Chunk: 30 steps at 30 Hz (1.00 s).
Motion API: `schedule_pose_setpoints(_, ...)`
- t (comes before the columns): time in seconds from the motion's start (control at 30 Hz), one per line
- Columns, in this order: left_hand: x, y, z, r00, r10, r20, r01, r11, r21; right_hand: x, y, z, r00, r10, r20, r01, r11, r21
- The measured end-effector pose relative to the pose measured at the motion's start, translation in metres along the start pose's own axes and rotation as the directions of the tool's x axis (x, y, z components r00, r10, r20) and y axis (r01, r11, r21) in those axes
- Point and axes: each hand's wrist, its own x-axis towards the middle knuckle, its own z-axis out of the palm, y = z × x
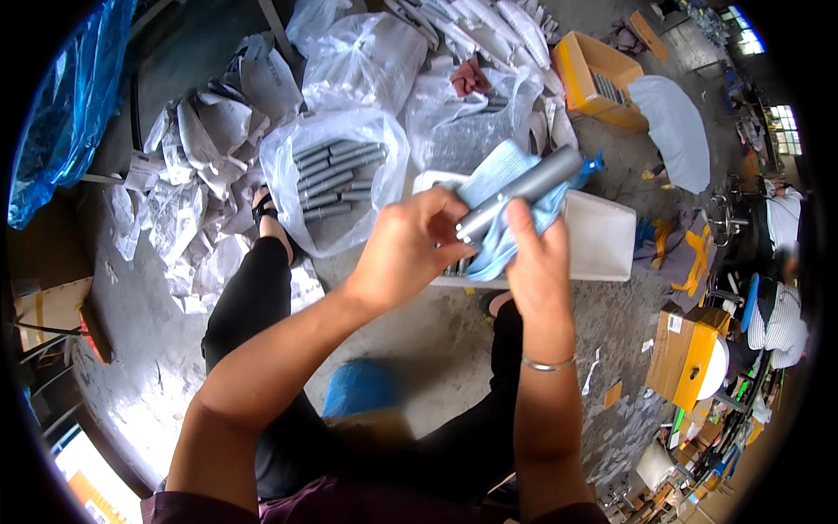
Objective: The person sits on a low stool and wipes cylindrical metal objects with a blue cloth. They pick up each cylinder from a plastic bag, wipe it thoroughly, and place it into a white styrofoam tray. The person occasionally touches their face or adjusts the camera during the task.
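A grey metal tube is held at a slant above a white plastic tray, its far end pointing up and right. A light blue cloth is wrapped partly around it. My right hand grips the tube through the cloth, thumb lying along it, and wears a silver bangle at the wrist. My left hand has its fingers curled at the tube's near end, thumb below; the exact contact is partly hidden. Small items under the hands in the tray are mostly covered.
An open clear plastic bag of grey tubes stands left of the tray, with more filled bags behind. Crumpled paper lies on the left floor. A cardboard box stands at the far right, another box nearer. People work at the right edge.
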Motion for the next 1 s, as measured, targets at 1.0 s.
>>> schedule_pose_setpoints(1.0,0.004,0.003,-0.05,0.993,-0.089,0.072,0.097,0.988,-0.121,0.045,0.193,-0.124,0.954,0.298,0.034,-0.008,0.14,-0.99)
